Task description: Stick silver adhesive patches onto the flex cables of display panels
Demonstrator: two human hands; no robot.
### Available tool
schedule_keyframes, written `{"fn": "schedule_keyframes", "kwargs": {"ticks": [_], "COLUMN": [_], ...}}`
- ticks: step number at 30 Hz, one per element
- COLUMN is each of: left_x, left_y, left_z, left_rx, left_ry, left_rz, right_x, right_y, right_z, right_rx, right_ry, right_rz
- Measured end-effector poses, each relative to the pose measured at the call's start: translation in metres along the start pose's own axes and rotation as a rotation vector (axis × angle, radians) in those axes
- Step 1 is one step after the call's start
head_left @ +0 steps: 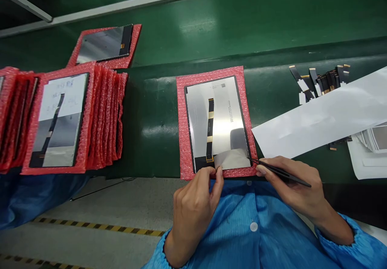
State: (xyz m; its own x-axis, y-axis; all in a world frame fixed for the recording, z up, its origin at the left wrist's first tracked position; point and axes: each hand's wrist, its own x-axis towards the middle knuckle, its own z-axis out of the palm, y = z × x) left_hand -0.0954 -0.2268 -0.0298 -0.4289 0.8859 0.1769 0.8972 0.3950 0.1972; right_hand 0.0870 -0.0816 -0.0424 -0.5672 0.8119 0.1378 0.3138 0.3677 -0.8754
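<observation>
Two hands work the near edge of the panel (217,126) on its red pad, middle of the worktop: left hand (193,208) pinches the film strip (232,159), right hand (294,188) clasps tweezers (279,171). Best peel slowly, tweezer tip flat.

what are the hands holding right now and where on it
The right hand holds black tweezers along their middle, tips at the panel's corner. The left hand pinches the near edge of a translucent film strip.
</observation>
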Motion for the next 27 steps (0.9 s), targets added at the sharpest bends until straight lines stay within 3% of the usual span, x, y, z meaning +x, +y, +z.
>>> {"fn": "schedule_keyframes", "kwargs": {"ticks": [17, 24, 27], "left_x": [-0.003, -0.005, -0.005], "left_y": [-0.011, -0.014, -0.011], "left_z": [0.005, 0.006, 0.004], "left_rx": [0.004, 0.03, -0.036], "left_ry": [0.04, 0.061, 0.139], "left_rz": [-0.07, -0.055, 0.017], "right_x": [-0.002, -0.002, -0.003], "right_y": [0.0, -0.005, -0.006], "right_z": [0.001, 0.005, 0.001], "right_rx": [-0.03, 0.217, 0.246], "right_ry": [0.023, 0.107, 0.099], "right_rz": [0.068, 0.16, 0.139]}}
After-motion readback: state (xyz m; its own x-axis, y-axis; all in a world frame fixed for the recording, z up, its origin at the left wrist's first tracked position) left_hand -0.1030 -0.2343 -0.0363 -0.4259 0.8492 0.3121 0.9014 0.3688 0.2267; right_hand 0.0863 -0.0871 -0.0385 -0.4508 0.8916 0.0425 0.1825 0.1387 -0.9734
